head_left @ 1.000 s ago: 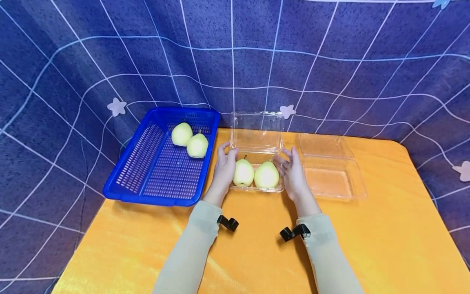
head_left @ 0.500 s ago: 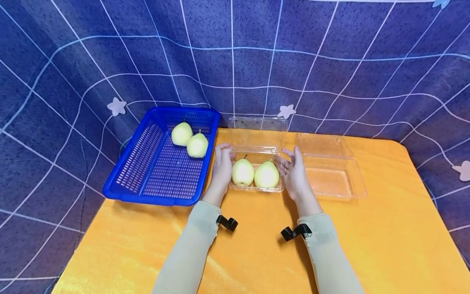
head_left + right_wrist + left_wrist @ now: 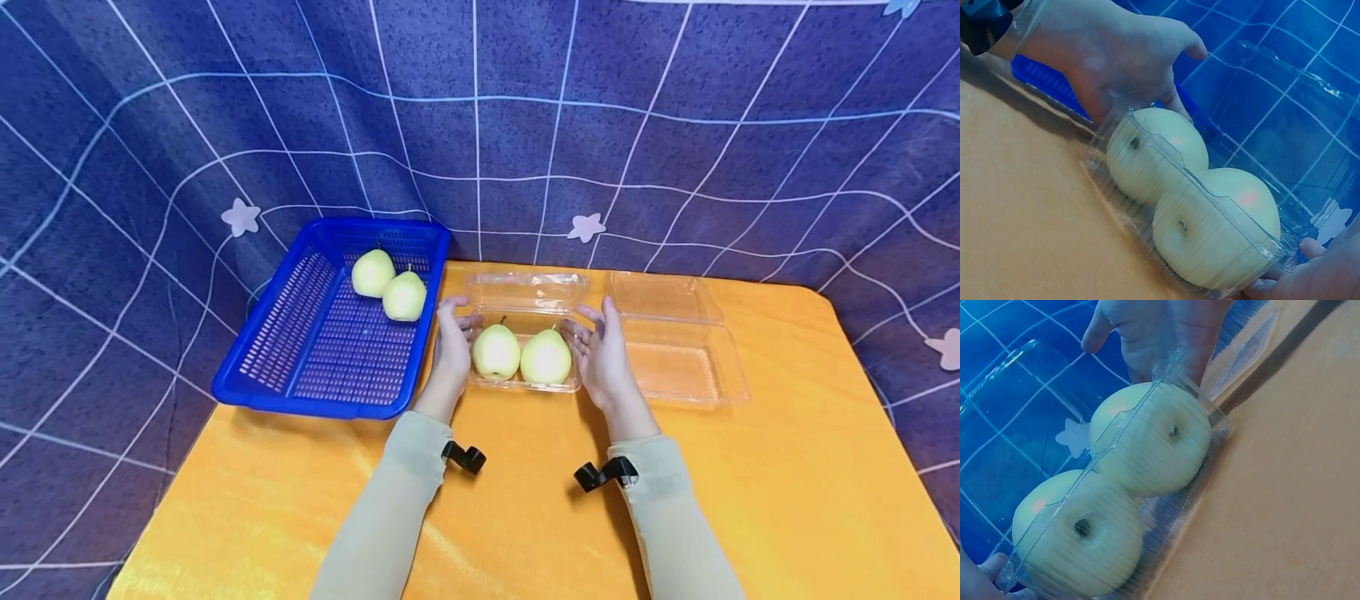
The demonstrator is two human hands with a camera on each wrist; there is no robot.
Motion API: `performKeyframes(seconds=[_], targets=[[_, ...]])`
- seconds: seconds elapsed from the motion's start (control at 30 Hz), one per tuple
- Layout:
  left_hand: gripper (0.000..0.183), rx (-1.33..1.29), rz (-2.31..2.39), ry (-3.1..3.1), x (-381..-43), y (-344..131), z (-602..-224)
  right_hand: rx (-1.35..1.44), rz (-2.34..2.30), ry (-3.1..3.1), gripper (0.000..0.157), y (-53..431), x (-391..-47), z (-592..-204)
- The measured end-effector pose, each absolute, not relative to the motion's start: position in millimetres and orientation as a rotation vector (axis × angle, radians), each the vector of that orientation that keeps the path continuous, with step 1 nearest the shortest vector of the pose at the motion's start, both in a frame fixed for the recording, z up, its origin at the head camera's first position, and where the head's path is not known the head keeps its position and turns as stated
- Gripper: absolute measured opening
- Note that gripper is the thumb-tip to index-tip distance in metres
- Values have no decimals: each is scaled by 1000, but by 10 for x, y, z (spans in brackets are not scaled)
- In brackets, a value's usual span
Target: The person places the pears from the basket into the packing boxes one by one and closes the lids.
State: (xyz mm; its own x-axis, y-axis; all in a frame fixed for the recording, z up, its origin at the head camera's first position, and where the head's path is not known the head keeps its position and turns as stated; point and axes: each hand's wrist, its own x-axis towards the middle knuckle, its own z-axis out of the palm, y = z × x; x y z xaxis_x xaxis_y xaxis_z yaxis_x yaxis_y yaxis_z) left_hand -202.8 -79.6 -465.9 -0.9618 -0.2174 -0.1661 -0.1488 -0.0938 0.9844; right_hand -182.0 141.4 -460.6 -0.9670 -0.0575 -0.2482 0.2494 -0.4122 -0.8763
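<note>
Approx. halfway, it'd be judged. 2 pears (image 3: 496,352) are set side by side in the mid. clear box (image 3: 525,386), on the table (image 3: 525,517) betw. both hands, but its lid (image 3: 528,292) is tipped back, not yet closed. Prob. left: that lid to be closed, & the other 2 pears (image 3: 404,297), seen tog. toward the far R corner of the blue basket (image 3: 307,407), to be boxed. In the 2nd clear box (image 3: 675,367), to the R, no pear is seen; its lid (image 3: 660,298) is folded back too.

L hand (image 3: 452,350) is held at the mid. box's L end, R hand (image 3: 603,358) at its R end; in both, fingers are loosely bent & thumbs kept well apart from them. No pear is gripped by either. Light contact w/ the box ends is likely; how firm can't be told.

Count: pears 4 (2 boxed, 2 in basket); clear boxes 2, 1 lid ea.; basket 1; hands 2; black wrist clips (image 3: 465,457) 2, 1 per arm.
</note>
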Motion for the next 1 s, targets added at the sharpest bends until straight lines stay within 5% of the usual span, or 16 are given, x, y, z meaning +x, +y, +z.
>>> performKeyframes(seconds=[0.2,0.7,1.0], targets=[[66,441,-2295,-2048,-2011,-808,-4659,239,-2470,1600,74,1417,-1815,-4609],[57,393,-2264,-2128,-2056,-851,-4730,190,-2470,1590,75,1426,-1812,-4640],[56,343,-2229,-2150,-1995,-863,-4656,198,-2495,1559,59,1424,-1809,-4626]])
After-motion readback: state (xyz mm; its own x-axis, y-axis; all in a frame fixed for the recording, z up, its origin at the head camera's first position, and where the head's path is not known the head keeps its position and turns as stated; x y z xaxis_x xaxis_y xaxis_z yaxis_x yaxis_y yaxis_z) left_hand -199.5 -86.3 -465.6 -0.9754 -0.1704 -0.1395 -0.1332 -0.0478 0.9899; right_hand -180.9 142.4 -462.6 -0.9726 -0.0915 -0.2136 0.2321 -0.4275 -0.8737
